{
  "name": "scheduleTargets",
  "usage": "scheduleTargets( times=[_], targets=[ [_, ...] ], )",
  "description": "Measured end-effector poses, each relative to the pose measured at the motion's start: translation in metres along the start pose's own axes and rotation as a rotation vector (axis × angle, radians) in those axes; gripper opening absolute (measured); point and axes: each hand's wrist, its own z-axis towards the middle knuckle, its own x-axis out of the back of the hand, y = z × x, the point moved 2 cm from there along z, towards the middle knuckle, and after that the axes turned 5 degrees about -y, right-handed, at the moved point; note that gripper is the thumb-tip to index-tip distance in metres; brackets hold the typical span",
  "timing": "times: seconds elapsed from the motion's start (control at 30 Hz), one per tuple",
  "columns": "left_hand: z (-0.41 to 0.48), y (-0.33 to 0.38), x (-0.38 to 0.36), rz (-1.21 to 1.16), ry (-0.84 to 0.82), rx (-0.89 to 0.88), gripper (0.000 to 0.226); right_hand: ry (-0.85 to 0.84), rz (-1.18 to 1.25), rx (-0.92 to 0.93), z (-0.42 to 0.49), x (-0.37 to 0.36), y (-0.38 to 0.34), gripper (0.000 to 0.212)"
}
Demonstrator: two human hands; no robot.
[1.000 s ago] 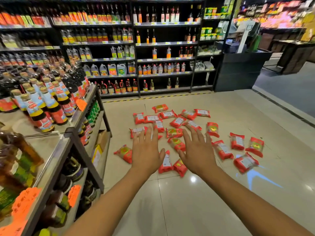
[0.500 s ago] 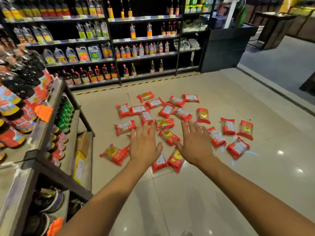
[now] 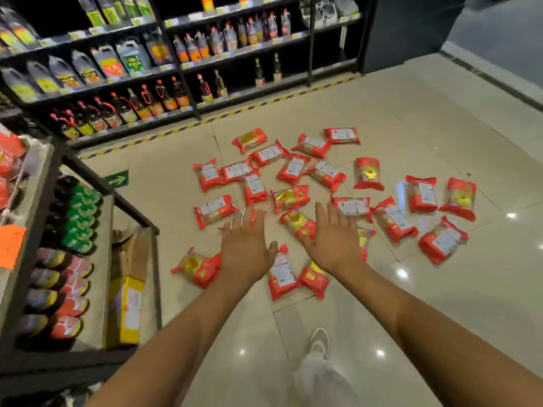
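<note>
Several red food packets (image 3: pixel 294 168) lie scattered flat on the beige tiled floor (image 3: pixel 440 304), some label side up, some showing a yellow print. My left hand (image 3: pixel 245 248) and my right hand (image 3: pixel 335 242) reach out side by side above the near part of the pile, palms down, fingers straight and spread. Both hands hold nothing and hang in the air over the packets. One packet (image 3: pixel 282 273) lies between my wrists, another (image 3: pixel 198 267) just left of my left wrist.
A low shelf unit (image 3: pixel 97 259) with jars, bottles and a yellow carton (image 3: pixel 125 312) stands close on the left. Dark shelving (image 3: pixel 182 63) full of bottles lines the far side behind a yellow-black floor stripe. My shoe and pale trouser leg (image 3: pixel 318 356) show below.
The view has tilted down and come closer to the packets; my foot has come into view. Both hands stay open and outstretched over the pile.
</note>
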Motion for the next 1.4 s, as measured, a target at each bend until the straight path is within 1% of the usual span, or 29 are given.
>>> scheduleTargets(
  times=[0.13, 0.27, 0.43, 0.6, 0.7, 0.87, 0.97, 1.07, 1.17, 1.23, 1.27, 1.33, 1.37, 1.4],
  targets=[
    [0.070, 0.006, -0.030, -0.001, -0.074, 0.027, 0.082, -0.096, 0.016, -0.018, 0.072, -0.025, 0.019, 0.086],
    [0.117, 0.003, -0.081, 0.005, -0.202, 0.060, 0.080, -0.199, 0.034, -0.103, 0.125, -0.062, 0.042, 0.085],
    [0.171, -0.006, -0.160, 0.002, -0.334, 0.070, 0.076, -0.364, 0.094, -0.245, 0.173, -0.144, 0.065, 0.085],
    [0.220, -0.016, -0.287, -0.016, -0.478, 0.075, 0.082, -0.492, 0.175, -0.404, 0.208, -0.261, 0.088, 0.084],
    [0.244, -0.021, -0.370, -0.080, -0.569, 0.127, 0.085, -0.530, 0.242, -0.495, 0.231, -0.335, 0.102, 0.085],
    [0.281, -0.022, -0.505, -0.103, -0.675, 0.188, 0.083, -0.585, 0.319, -0.557, 0.276, -0.456, 0.133, 0.090],
    [0.303, -0.023, -0.576, -0.217, -0.729, 0.311, 0.085, -0.586, 0.403, -0.603, 0.303, -0.519, 0.156, 0.093],
    [0.330, -0.032, -0.639, -0.332, -0.721, 0.420, 0.088, -0.571, 0.502, -0.642, 0.330, -0.577, 0.177, 0.096],
    [0.356, -0.047, -0.698, -0.437, -0.702, 0.500, 0.098, -0.536, 0.741, -0.718, 0.362, -0.631, 0.199, 0.108],
    [0.366, -0.059, -0.740, -0.541, -0.712, 0.581, 0.106, -0.477, 0.845, -0.786, 0.383, -0.662, 0.214, 0.107],
    [0.368, -0.063, -0.758, -0.629, -0.705, 0.635, 0.105, -0.460, 0.850, -0.809, 0.393, -0.677, 0.222, 0.104],
    [0.370, -0.065, -0.785, -0.817, -0.668, 0.737, 0.083, -0.437, 0.865, -0.862, 0.407, -0.702, 0.233, 0.103],
    [0.370, -0.065, -0.794, -0.870, -0.644, 0.778, 0.076, -0.431, 0.898, -0.888, 0.412, -0.713, 0.238, 0.103],
    [0.371, -0.067, -0.803, -0.911, -0.622, 0.809, 0.074, -0.422, 0.927, -0.904, 0.416, -0.722, 0.241, 0.102]
  ],
)
